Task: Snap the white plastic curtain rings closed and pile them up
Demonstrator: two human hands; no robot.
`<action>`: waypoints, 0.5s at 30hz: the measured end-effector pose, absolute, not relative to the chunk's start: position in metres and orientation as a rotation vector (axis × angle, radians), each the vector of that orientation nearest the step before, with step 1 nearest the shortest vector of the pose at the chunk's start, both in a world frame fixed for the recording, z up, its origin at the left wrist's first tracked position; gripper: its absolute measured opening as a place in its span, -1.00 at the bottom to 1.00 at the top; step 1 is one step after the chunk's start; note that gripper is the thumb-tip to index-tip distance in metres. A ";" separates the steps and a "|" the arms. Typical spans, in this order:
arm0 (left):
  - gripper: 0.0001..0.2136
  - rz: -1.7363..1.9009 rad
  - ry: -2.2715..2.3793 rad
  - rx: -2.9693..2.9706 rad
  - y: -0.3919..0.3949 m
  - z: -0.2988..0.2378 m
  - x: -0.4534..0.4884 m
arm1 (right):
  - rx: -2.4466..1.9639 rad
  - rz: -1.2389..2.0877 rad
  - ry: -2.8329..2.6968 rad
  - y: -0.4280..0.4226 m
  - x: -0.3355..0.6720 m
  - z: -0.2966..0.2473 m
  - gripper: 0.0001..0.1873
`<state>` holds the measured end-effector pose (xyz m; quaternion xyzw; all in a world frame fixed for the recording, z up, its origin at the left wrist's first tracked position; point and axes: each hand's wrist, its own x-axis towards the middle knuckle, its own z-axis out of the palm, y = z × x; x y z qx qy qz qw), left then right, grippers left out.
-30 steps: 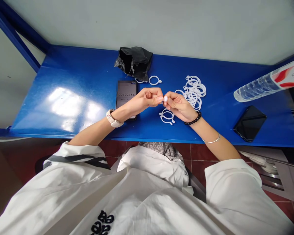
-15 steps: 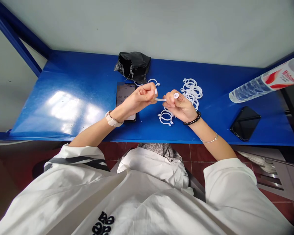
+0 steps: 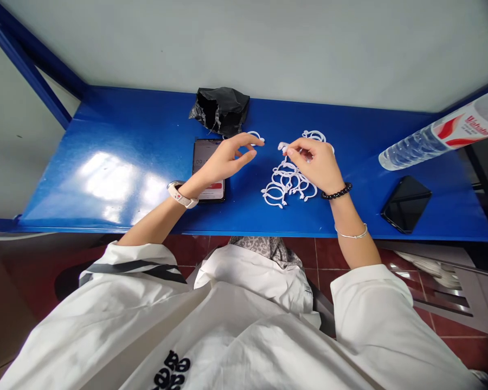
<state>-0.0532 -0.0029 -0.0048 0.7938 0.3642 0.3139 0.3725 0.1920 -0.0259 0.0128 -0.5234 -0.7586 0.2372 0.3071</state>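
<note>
My left hand (image 3: 226, 160) hovers open above the blue table (image 3: 117, 168), its fingers spread and the index fingertip close to a single white plastic ring (image 3: 254, 134) lying by a black bag. My right hand (image 3: 316, 162) is closed in a pinch on a white ring (image 3: 283, 145) and holds it over a pile of several white rings (image 3: 287, 185). More rings of the pile (image 3: 314, 134) show beyond the right hand's knuckles. A watch sits on the left wrist, and a black bead bracelet and a thin bangle on the right.
A crumpled black plastic bag (image 3: 222, 108) lies at the back by the wall. A phone with a lit screen (image 3: 206, 162) lies partly under my left hand. A dark phone (image 3: 405, 203) and a water bottle on its side (image 3: 439, 135) are at the right.
Both hands held one ring between them before. They have now parted: the left let go and reached toward the lone ring, the right carried the ring over the pile.
</note>
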 end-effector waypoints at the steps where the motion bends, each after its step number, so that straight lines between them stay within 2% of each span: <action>1: -0.67 0.765 0.989 2.164 0.001 -0.008 -0.056 | -1.476 0.454 -2.048 -0.024 0.196 0.014 -0.67; 3: -0.65 0.671 1.053 2.381 0.008 -0.016 -0.060 | -1.629 0.223 -2.091 -0.021 0.204 0.014 -0.68; 5: -0.60 0.563 1.082 2.515 0.013 -0.024 -0.062 | -1.760 0.140 -2.120 -0.018 0.211 0.015 -0.68; 10: -0.56 0.299 1.095 2.636 0.013 -0.030 -0.061 | -1.883 0.148 -2.207 -0.016 0.225 0.016 -0.63; 15: -0.61 0.345 1.056 2.726 0.012 -0.030 -0.057 | -1.707 0.232 -2.331 -0.017 0.231 0.011 -0.55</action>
